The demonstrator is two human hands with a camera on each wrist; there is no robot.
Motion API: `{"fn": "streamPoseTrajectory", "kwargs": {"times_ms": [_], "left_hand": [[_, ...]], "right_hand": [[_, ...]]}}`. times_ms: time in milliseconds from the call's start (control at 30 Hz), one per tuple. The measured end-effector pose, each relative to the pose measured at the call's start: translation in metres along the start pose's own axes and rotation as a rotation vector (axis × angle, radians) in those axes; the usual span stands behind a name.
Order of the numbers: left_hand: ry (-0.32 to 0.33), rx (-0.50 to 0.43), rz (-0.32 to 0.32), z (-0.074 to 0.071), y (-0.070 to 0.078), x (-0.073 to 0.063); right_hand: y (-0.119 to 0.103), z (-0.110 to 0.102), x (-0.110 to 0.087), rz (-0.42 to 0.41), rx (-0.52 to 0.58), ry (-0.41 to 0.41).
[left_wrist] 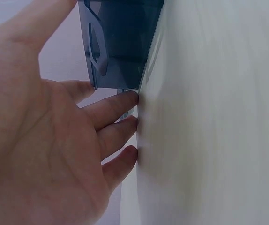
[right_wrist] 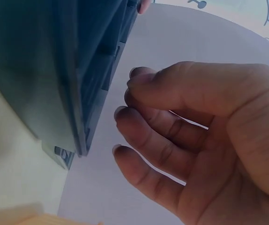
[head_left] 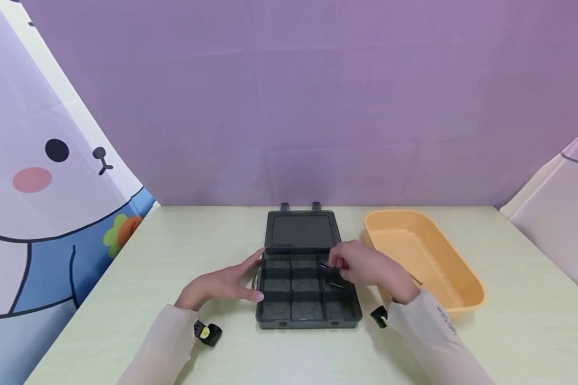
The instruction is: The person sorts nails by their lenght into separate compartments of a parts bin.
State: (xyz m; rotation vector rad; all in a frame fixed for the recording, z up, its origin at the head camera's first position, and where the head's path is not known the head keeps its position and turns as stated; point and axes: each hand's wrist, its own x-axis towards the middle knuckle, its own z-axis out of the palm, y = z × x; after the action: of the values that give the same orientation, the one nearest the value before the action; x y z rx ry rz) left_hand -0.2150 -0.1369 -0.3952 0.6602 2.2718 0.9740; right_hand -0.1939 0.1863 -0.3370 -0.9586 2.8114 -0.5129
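A dark translucent compartment box (head_left: 307, 313) lies with its lid (head_left: 302, 231) folded back. Beside its left wall is my left hand (head_left: 223, 283), fingers spread and the thumb at the front left corner. In the left wrist view, that hand's (left_wrist: 55, 136) fingertips touch the table by the box. My right hand (head_left: 363, 263) hovers over the right-hand compartments, thumb and forefinger together. Thin shiny metal pieces (head_left: 324, 263) show at its fingertips; whether it pinches them is unclear. A thin brass-coloured piece (head_left: 337, 285) lies in the middle right compartment. The right wrist view shows the right hand (right_wrist: 181, 126) with curled fingers.
A yellow-orange tub (head_left: 462, 278) stands right of the box, under my right forearm. A thin brass-coloured piece (head_left: 416, 279) lies in it, partly hidden by the arm. Purple cloth (head_left: 308, 107) hangs along the table's (head_left: 212, 230) back edge.
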Motion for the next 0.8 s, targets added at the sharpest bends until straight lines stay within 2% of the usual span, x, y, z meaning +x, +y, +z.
{"fn": "streamPoseTrajectory", "kwargs": {"times_ms": [233,333,500,700,800], "left_hand": [[-0.002,-0.014,-0.01,0.002,-0.001,0.001],[-0.01,-0.017,-0.004,0.003,-0.001,0.003],[-0.015,-0.006,0.007,0.002,0.002,0.005],[-0.013,-0.033,-0.002,-0.001,0.001,0.003],[-0.007,-0.042,0.001,-0.001,-0.001,0.002]], "right_hand": [[-0.001,-0.011,-0.008,0.075,0.031,-0.028],[0.003,-0.02,-0.018,0.092,0.02,-0.011],[0.017,-0.033,-0.038,0.088,-0.012,0.042],[0.038,-0.038,-0.061,0.163,0.006,0.012],[0.046,-0.041,-0.071,0.172,0.002,0.018]]}}
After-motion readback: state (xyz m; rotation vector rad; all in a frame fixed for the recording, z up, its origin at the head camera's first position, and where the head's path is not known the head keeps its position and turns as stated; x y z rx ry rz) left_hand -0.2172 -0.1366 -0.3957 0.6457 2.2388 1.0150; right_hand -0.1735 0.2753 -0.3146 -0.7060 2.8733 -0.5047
